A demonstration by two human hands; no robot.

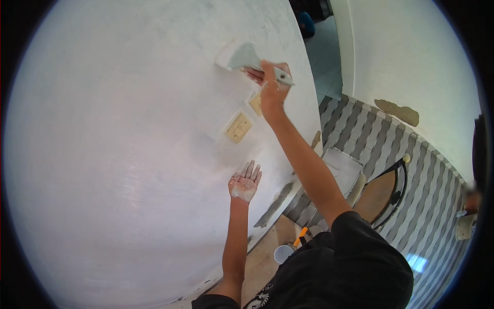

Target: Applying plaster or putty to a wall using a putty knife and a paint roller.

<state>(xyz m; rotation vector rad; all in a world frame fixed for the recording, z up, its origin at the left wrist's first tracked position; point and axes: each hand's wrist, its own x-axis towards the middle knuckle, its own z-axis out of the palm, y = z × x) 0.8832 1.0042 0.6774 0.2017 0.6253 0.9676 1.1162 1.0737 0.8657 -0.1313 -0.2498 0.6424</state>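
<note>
My right hand is closed around the handle of a wide flat paintbrush. The brush head is pale, and its bristles rest against the whitish wall, upper right of centre. Lower down, my left hand is held up with its palm showing and fingers extended; white smears cover the palm, and nothing is in it. Between the two hands a cream switch plate is set in the wall. A second cream plate is partly hidden by my right wrist.
Below my left forearm stand a white cup and an orange-handled tool. A chair and a whitish square board are on the patterned tile floor to the right. Beyond is a doorway; the opposite wall has a peeled patch.
</note>
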